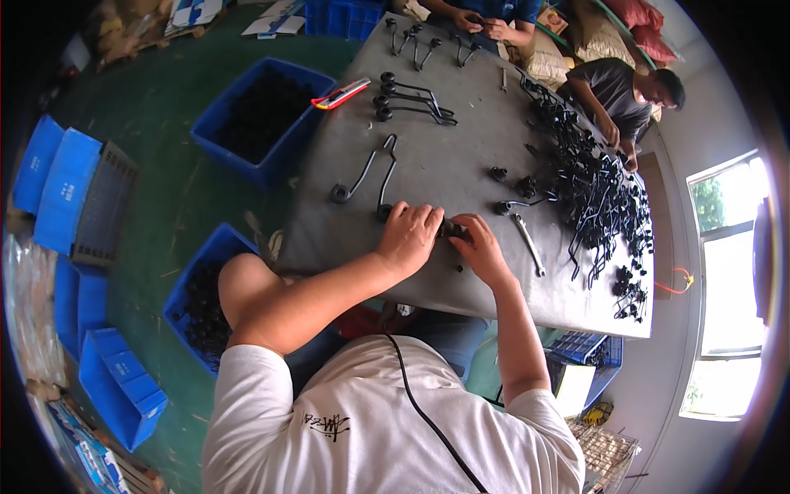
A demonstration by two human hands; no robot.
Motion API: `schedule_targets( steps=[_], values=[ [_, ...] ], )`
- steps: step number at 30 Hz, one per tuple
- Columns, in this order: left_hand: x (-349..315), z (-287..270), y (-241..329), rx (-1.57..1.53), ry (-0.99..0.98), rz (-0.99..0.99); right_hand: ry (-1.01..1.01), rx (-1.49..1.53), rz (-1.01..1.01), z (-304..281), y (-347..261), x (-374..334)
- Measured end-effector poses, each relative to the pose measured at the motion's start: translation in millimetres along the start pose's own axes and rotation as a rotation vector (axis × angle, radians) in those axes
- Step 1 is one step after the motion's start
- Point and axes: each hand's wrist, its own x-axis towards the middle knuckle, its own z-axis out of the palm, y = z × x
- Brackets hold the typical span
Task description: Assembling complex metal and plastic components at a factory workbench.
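Note:
Near the table's front edge, my left hand point(409, 237) and my right hand point(484, 249) are closed close together. Between them a small black rubber part point(448, 228) shows, mostly covered by my fingers. Just beyond my left hand lies a bent black metal rod point(387, 156) with a round rubber bushing point(340, 193) on one end; its other end sits right by my left fingers. To the right of my right hand are another rod with a bushing point(504, 207) and a silver wrench point(529, 245).
A heap of black rods point(588, 181) covers the table's right side. Farther off are several bushed rods point(415, 103) and a red utility knife point(341, 94). Blue crates point(216, 148) of black parts stand at left. Two people work along the far and right edges.

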Motion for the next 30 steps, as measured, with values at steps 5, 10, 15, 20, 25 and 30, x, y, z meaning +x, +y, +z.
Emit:
schedule_targets(
  steps=[5,10,15,20,25,30],
  values=[
    [1.1,-11.9,0.9,-0.019,0.009,-0.002,0.180,-0.118,0.032,-7.1,-8.7,-25.9],
    [12.2,-59.4,-16.3,0.014,0.203,-0.043,0.170,-0.494,-0.163,10.0,0.3,-43.2],
    [4.5,-74.2,-54.2,0.210,0.248,-0.172,0.401,-0.481,-0.169,5.2,0.3,-27.9],
    [-14.3,-71.4,-66.5,0.213,0.069,-0.235,0.229,-0.242,-0.022,38.3,-26.7,1.9],
    [-13.3,-70.6,-72.4,0.198,0.101,-0.249,0.196,-0.001,0.110,34.6,-38.0,6.9],
    [-11.7,-64.9,-78.3,0.033,-0.005,-0.294,0.162,0.152,0.212,19.4,-22.9,11.8]
  ],
)
